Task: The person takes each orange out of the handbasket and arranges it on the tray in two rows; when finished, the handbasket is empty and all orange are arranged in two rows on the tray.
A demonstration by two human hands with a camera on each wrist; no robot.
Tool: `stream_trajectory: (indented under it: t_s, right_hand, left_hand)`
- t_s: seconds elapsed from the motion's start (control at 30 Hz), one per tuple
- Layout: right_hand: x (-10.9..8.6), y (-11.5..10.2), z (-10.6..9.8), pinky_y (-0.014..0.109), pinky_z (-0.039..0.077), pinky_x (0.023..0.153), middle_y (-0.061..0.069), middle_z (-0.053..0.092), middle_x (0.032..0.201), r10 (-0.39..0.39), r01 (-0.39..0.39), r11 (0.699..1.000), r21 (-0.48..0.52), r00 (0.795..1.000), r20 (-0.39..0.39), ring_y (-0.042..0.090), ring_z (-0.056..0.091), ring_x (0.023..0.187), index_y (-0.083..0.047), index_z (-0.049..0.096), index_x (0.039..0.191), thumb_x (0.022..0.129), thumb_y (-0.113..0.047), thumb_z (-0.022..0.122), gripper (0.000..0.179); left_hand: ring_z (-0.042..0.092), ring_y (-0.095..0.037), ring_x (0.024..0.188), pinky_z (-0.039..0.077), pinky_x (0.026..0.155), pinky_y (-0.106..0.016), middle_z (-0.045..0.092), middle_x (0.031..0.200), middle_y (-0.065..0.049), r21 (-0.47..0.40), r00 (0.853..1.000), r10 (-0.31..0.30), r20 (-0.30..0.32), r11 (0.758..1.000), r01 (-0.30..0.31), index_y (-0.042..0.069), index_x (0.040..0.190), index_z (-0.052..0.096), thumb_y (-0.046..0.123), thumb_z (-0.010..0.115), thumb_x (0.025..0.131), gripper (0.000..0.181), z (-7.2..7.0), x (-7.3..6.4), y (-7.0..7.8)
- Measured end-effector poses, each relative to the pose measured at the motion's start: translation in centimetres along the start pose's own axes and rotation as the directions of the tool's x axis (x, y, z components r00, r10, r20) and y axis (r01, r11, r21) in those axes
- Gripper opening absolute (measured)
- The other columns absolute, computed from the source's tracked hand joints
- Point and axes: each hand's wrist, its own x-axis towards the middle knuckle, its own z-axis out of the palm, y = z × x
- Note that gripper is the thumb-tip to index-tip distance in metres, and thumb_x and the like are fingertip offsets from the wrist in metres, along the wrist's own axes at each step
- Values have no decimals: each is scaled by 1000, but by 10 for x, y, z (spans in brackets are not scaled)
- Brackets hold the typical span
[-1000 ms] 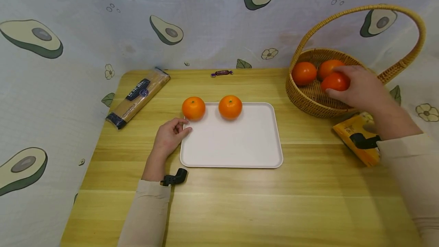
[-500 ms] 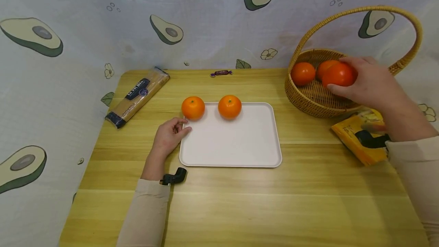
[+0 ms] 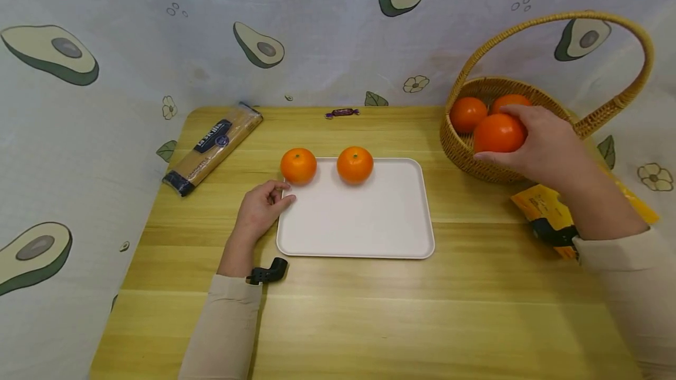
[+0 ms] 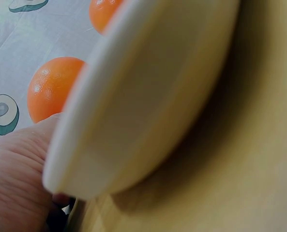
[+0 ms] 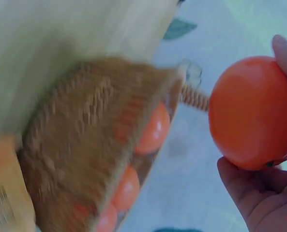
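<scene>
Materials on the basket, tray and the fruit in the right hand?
Basket: likely rattan or wicker, low sheen; woven tan strands show, though synthetic is possible.
Tray: probably plastic, smooth and pale; even colour, rounded corners, no grain. Could be coated metal.
Fruit: smooth, glossy skin with highlights; real or moulded replica, can't tell.

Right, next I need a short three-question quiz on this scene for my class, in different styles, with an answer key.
1. What does the right hand hold?
2. True or false: the wrapped candy lies near the far edge of the table.
3. Fill in: the left hand touches the left side of the white ____.

Key:
1. A red-orange fruit
2. True
3. Tray
</scene>
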Motion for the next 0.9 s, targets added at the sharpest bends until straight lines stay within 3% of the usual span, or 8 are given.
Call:
stream_trajectory:
  t_s: [0.13,0.33,0.43,0.6,0.9]
  right_hand:
    - [-8,-17,20,70,40,94,30,52,134,-22,21,999,45,1000,3,49,49,114,-1,47,145,73,-47,91,96]
    - [-17,-46,54,70,43,97,25,45,138,-37,30,988,153,999,40,46,48,118,-10,50,144,70,-47,93,94]
    - [-19,-56,72,69,45,96,24,45,139,-55,45,976,213,998,42,46,51,116,-10,49,146,72,-47,92,93]
    - [-16,-63,96,66,46,97,24,51,140,-90,91,951,296,996,-18,45,55,116,-6,46,148,81,-36,87,84]
    - [-4,-72,113,66,44,101,20,47,151,-19,8,919,395,1000,25,43,52,126,-13,43,153,88,-37,80,79]
  left_hand:
    - [50,-20,71,39,63,-25,57,80,-4,0,1000,-2,1,1000,2,11,117,72,25,76,93,28,0,0,0]
    - [50,-20,71,39,62,-25,57,80,-4,4,1000,-2,-4,1000,2,12,117,72,25,77,93,28,0,-1,-2]
    - [50,-19,71,39,62,-25,57,80,-4,3,1000,1,-6,1000,-1,12,118,72,25,76,93,28,0,0,-2]
    - [50,-20,71,39,63,-26,57,79,-4,-3,1000,7,-3,1000,-7,11,117,72,26,76,94,28,0,0,-3]
    - [50,-20,71,40,63,-27,57,79,-4,0,1000,2,-1,1000,-2,12,116,72,26,76,94,27,1,2,-4]
